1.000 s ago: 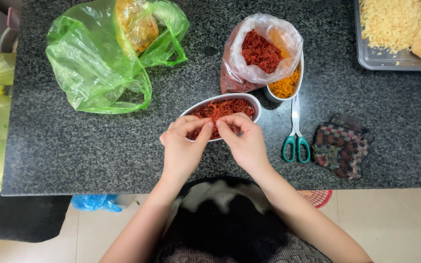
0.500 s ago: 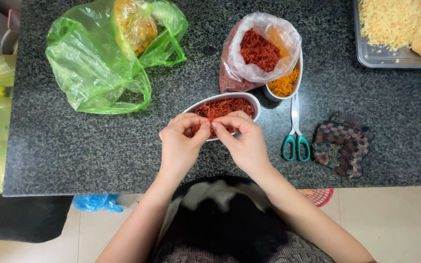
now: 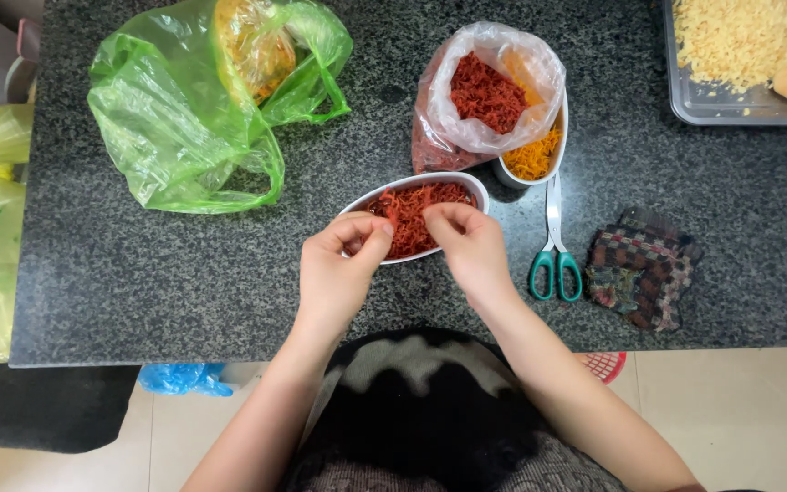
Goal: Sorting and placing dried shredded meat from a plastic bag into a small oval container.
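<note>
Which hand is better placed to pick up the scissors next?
The right hand, probably. The scissors lie just beside it on the counter, handles toward the person. The left hand is on the far side of the oval dish and would have to cross over.

I see my left hand (image 3: pixel 337 269) and right hand (image 3: pixel 468 244) pinching at red shreds (image 3: pixel 409 211) over the white oval dish (image 3: pixel 384 193) on the dark counter (image 3: pixel 138 273), scissors (image 3: pixel 555 246) and a checked cloth (image 3: pixel 641 269) to the right.
</note>
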